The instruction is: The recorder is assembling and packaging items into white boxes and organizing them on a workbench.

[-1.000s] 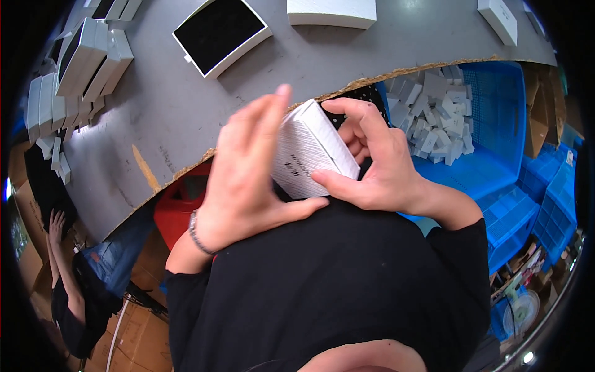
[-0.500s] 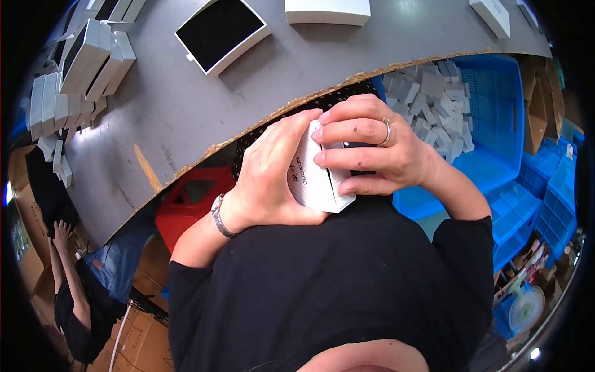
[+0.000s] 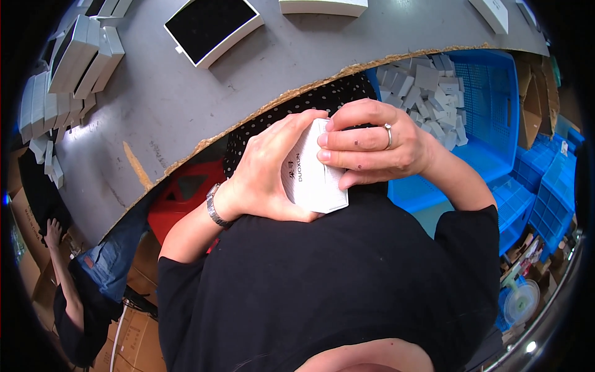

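Note:
Held in front of my chest, just off the table's near edge, is a small white cardboard box (image 3: 313, 183) with dark print on its face. My left hand (image 3: 257, 170) is closed round its left side, thumb along the lower edge and fingers over the top. From the other side, the fingertips of my right hand (image 3: 381, 146) press on the box's right side and upper edge. That side now looks flush, with no dark slit showing. Part of the box lies hidden under my fingers.
On the grey table (image 3: 167, 111), with its chipped edge, lie an open black-lined box (image 3: 232, 43), a white box (image 3: 323, 7) and stacked boxes (image 3: 77, 59). Right stands a blue crate (image 3: 486, 161) of small white boxes (image 3: 427, 93). A red stool (image 3: 176, 198) and another person (image 3: 77, 304) are left.
The dark gap along the box's right side has closed. The box has turned slightly and shows more of its printed face; both hands stay on it. The view has shifted slightly.

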Demonstrator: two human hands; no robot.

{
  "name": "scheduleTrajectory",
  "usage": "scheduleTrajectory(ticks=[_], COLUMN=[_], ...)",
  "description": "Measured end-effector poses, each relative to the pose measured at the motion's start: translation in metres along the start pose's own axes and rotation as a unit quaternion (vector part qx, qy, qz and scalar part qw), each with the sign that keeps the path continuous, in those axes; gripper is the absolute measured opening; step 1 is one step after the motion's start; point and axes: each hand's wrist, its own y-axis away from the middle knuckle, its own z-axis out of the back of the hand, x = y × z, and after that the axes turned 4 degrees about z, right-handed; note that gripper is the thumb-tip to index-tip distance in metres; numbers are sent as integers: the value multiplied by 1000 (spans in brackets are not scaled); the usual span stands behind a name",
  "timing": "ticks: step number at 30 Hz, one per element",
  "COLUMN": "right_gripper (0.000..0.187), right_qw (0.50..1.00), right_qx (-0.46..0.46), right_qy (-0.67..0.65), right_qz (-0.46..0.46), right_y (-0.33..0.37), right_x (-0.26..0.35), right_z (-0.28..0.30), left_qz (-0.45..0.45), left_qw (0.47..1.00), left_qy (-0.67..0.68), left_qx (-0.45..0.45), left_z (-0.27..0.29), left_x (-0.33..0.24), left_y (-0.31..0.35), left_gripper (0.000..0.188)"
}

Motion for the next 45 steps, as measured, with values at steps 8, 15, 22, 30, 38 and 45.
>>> scheduleTrajectory(ticks=[8, 15, 22, 30, 38, 45], right_gripper=[36, 36, 40, 27, 14, 19], right_qw=[999, 997, 998, 995, 993, 992], right_qx=[-30, -29, -43, -14, -21, -48], right_qy=[-27, -58, -48, -78, -116, -92], right_qz=[-33, -48, -27, -52, -25, -72], right_y=[5, 0, 2, -1, -4, 15], right_x=[3, -3, -6, -5, -6, 9], right_z=[-7, -3, -10, -4, -1, -1], left_qz=[21, 11, 5, 31, 68, 129], left_qw=[1000, 1000, 999, 999, 990, 976], left_qy=[20, 28, 33, 35, 31, 44], left_qx=[9, -10, -9, 20, 119, 170], left_z=[-1, -1, -2, -4, 1, 2], left_x=[0, 1, 3, 5, 3, 4], left_y=[-3, -3, -1, -1, -13, -16], left_gripper=[102, 99, 102, 101, 102, 106])
